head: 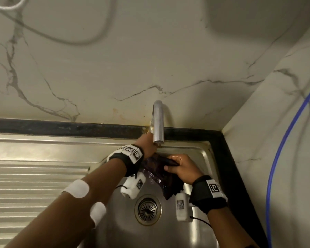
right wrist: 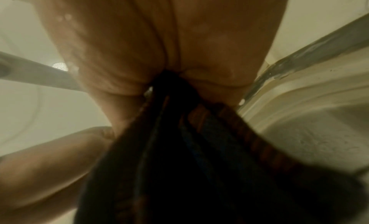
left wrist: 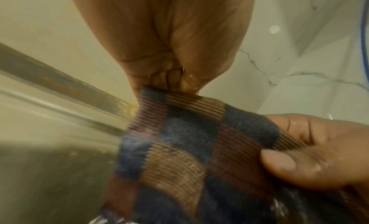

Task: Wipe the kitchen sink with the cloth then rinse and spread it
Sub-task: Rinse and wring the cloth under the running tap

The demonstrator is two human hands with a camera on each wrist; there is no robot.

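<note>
A dark checked cloth (head: pixel 160 171) in blue, maroon and brown squares hangs over the steel sink (head: pixel 202 153), just below the tap spout (head: pixel 158 122). My left hand (head: pixel 148 144) pinches its upper edge under the spout; the left wrist view shows the fingers bunched on the cloth (left wrist: pixel 179 140). My right hand (head: pixel 180 167) grips the same edge further right, thumb on top, and the cloth (right wrist: pixel 189 156) hangs dark below it. Both hands look wet. Whether water runs from the spout I cannot tell.
The round drain strainer (head: pixel 147 209) sits in the basin below the cloth. A ribbed steel drainboard (head: pixel 34 185) lies to the left. A black counter edge (head: pixel 227 158) borders the sink at the back and right. Marble wall (head: pixel 115 68) rises behind; a blue hose (head: pixel 283 158) runs down the right wall.
</note>
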